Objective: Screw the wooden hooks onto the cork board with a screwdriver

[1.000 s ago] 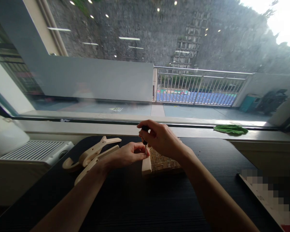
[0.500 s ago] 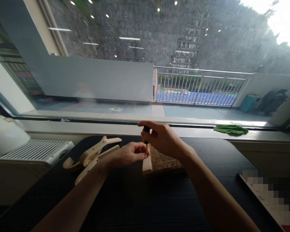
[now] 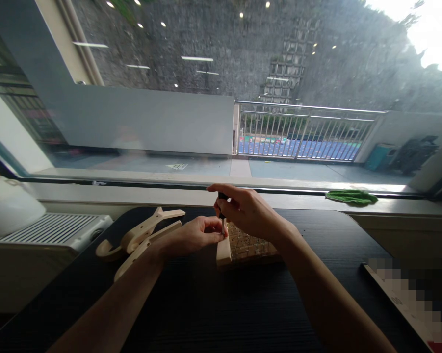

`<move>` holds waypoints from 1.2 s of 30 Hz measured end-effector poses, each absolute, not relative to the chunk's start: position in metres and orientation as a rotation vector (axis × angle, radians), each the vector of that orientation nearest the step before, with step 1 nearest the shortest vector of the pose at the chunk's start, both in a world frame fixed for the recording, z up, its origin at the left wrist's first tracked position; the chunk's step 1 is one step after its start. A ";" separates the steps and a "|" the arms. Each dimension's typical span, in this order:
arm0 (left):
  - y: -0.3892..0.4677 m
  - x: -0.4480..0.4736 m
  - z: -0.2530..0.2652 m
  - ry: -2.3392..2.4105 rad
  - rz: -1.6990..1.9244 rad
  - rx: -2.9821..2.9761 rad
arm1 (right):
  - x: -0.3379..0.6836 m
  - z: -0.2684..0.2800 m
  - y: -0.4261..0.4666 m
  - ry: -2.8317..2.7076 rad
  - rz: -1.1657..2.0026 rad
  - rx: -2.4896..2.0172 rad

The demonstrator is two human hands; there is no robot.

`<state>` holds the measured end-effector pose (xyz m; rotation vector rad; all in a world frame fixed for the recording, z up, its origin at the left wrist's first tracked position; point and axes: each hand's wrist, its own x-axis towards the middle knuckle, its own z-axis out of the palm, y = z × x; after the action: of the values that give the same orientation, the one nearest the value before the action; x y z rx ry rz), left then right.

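My right hand (image 3: 248, 208) is wrapped around the black handle of a screwdriver (image 3: 222, 196), its index finger stretched over the top. The screwdriver stands nearly upright, metal shaft down, over a pale wooden bar (image 3: 223, 254). That bar runs along the left edge of a brown woven-looking panel (image 3: 253, 242), partly covered by my right hand and forearm. At the shaft's lower end, the thumb and fingertips of my left hand (image 3: 193, 235) are pinched together. Whatever sits between those fingertips is too small to make out.
Several curved wooden pieces (image 3: 147, 230) with holes lie left on the black table (image 3: 213, 309). Behind it is a window sill (image 3: 162, 196) with a green cloth (image 3: 351, 197). A white slatted appliance (image 3: 55, 228) stands at left; a pale strip (image 3: 393, 299) lies at right.
My right hand and the screwdriver handle have shifted very slightly left. The left hand keeps its pinch at the tip, and the wooden pieces stay where they were.
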<state>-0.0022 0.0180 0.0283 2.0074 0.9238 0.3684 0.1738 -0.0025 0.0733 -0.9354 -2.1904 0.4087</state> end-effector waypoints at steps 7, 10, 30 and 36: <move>0.016 -0.001 0.031 0.919 0.372 2.020 | 0.173 0.071 0.001 -2.122 0.356 -0.970; 0.018 -0.002 0.028 0.927 0.379 2.005 | 0.168 0.070 -0.001 -2.119 0.317 -0.969; 0.016 -0.001 0.030 0.926 0.388 2.031 | 0.175 0.071 0.002 -2.090 0.356 -0.979; 0.019 -0.003 0.026 0.958 0.348 2.001 | 0.168 0.071 -0.003 -2.075 0.294 -0.963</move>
<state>-0.0028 0.0193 0.0260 2.0011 0.9582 0.3481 0.1679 -0.0025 0.0708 -0.9626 -2.0746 0.2938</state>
